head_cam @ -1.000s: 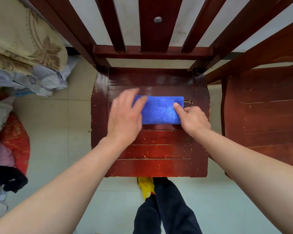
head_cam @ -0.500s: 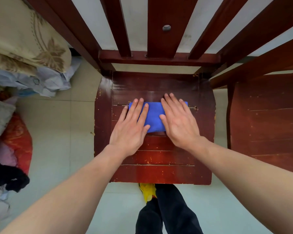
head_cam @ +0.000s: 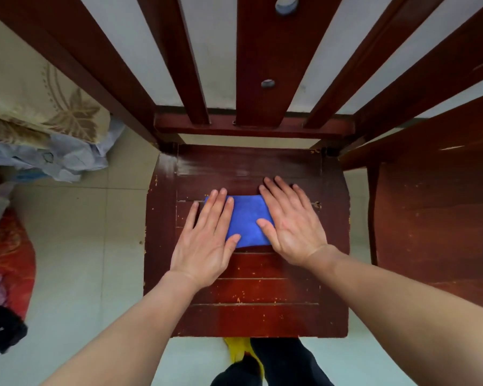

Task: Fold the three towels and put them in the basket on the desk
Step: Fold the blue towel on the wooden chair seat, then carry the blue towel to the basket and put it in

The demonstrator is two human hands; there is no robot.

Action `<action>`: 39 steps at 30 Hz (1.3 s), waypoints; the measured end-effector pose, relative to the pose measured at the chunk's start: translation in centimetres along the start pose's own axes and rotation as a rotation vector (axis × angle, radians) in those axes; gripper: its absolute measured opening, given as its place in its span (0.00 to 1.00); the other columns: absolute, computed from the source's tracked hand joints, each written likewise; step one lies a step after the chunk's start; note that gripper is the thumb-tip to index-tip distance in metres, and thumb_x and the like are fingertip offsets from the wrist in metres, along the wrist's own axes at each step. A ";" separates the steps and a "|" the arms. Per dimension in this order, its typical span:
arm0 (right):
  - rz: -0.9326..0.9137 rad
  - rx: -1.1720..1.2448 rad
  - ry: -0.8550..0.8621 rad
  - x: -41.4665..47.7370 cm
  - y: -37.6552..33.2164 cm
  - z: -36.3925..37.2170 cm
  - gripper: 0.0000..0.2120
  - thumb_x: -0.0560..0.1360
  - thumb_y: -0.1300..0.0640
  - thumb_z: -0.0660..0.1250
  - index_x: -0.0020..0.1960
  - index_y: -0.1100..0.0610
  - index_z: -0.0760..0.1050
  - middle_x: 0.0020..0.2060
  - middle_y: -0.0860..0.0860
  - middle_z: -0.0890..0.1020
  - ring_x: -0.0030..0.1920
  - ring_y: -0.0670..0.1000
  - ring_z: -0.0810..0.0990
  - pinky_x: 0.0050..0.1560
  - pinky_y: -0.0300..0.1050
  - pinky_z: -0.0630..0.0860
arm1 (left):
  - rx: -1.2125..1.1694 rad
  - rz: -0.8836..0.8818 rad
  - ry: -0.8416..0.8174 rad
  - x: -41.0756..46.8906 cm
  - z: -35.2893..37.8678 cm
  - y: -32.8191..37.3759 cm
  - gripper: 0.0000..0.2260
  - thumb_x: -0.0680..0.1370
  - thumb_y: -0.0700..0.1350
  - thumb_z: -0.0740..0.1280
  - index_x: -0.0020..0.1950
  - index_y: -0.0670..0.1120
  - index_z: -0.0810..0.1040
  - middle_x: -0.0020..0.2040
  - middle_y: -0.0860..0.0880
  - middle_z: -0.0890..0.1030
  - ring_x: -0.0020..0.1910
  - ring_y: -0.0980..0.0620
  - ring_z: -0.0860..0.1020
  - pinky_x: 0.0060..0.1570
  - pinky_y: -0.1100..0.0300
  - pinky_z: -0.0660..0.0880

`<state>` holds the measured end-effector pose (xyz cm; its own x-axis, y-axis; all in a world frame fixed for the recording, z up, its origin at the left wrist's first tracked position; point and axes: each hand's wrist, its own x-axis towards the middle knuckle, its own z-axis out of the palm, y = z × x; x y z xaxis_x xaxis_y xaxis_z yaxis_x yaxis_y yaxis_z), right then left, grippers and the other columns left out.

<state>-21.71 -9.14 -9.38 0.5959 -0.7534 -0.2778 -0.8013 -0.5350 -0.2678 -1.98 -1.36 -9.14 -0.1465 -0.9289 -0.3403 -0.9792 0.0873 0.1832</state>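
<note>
Worn red-brown slatted chair seat point(head_cam: 251, 316), paint chipped, stood on pale tiled floor point(head_cam: 76, 246). Blue towel point(head_cam: 246, 218), soft napped cloth folded to small rectangle, lay mid-seat. Left hand point(head_cam: 205, 246) and right hand point(head_cam: 293, 227) pressed flat on its ends, fingers straight, gripping nothing. Step judged: smoothing fold. Next: lift bundle without unfolding; basket not in view.

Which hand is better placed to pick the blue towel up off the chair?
Probably the left hand: its thumb tip rests at the blue towel's near edge, ready to slip under for a grip. The right hand lies flat over the towel's right end.
</note>
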 end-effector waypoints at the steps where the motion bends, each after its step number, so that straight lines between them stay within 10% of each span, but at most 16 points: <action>1: 0.005 -0.010 -0.025 -0.1 -0.1 -0.4 0.31 0.81 0.41 0.47 0.77 0.59 0.59 0.76 0.54 0.63 0.78 0.53 0.55 0.76 0.54 0.50 | 0.003 -0.007 -0.010 -0.1 -0.5 0.1 0.29 0.82 0.58 0.47 0.78 0.41 0.50 0.79 0.43 0.53 0.78 0.48 0.49 0.74 0.46 0.52; 8: -0.027 -0.071 -0.234 0.1 -1.6 -4.7 0.33 0.77 0.40 0.60 0.77 0.54 0.58 0.68 0.52 0.73 0.68 0.55 0.70 0.66 0.56 0.64 | -0.055 -0.195 -0.061 -4.3 -5.2 -2.2 0.28 0.78 0.54 0.56 0.73 0.40 0.66 0.73 0.40 0.68 0.74 0.42 0.64 0.68 0.46 0.65; 16: 0.434 0.242 -0.498 -4.3 -6.4 -5.2 0.26 0.64 0.39 0.73 0.56 0.50 0.72 0.54 0.53 0.82 0.54 0.58 0.80 0.45 0.47 0.71 | -0.096 -0.234 -0.181 -12.1 -7.0 -2.9 0.18 0.76 0.48 0.65 0.64 0.45 0.75 0.61 0.45 0.76 0.60 0.42 0.73 0.59 0.49 0.69; 22: 0.764 0.553 -0.323 -14.3 -12.2 -9.1 0.18 0.63 0.40 0.73 0.40 0.52 0.72 0.39 0.49 0.81 0.44 0.56 0.79 0.41 0.49 0.71 | -0.195 -0.148 -0.292 -17.5 -11.2 -0.4 0.16 0.79 0.52 0.61 0.64 0.49 0.74 0.59 0.49 0.76 0.60 0.47 0.72 0.59 0.53 0.68; 29: 0.890 1.532 -0.108 -26.5 -19.7 -17.9 0.14 0.69 0.61 0.76 0.54 0.61 0.80 0.48 0.56 0.86 0.49 0.55 0.85 0.53 0.51 0.81 | -1.194 -0.360 -0.567 -20.7 -20.8 6.0 0.30 0.71 0.56 0.73 0.70 0.51 0.68 0.55 0.49 0.82 0.52 0.51 0.81 0.52 0.56 0.76; 35: 0.824 1.716 0.014 -36.3 -21.8 -22.9 0.24 0.63 0.58 0.76 0.58 0.61 0.79 0.52 0.57 0.85 0.53 0.55 0.84 0.53 0.48 0.78 | -1.426 -0.111 -0.805 -22.6 -26.6 15.0 0.33 0.61 0.48 0.79 0.64 0.49 0.72 0.56 0.46 0.82 0.50 0.44 0.81 0.54 0.45 0.75; 39: 0.918 1.643 0.272 -45.2 -21.7 -25.4 0.26 0.61 0.56 0.78 0.58 0.59 0.78 0.51 0.56 0.85 0.52 0.54 0.84 0.57 0.52 0.79 | -1.444 0.084 -0.844 -25.5 -29.4 25.0 0.20 0.64 0.37 0.75 0.55 0.45 0.77 0.50 0.42 0.79 0.45 0.45 0.78 0.45 0.54 0.74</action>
<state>-32.61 26.86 32.44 -0.0787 -0.6728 -0.7356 0.1119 0.7273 -0.6772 -18.64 13.91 31.24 -0.6873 -0.4561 -0.5653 -0.1116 -0.7027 0.7027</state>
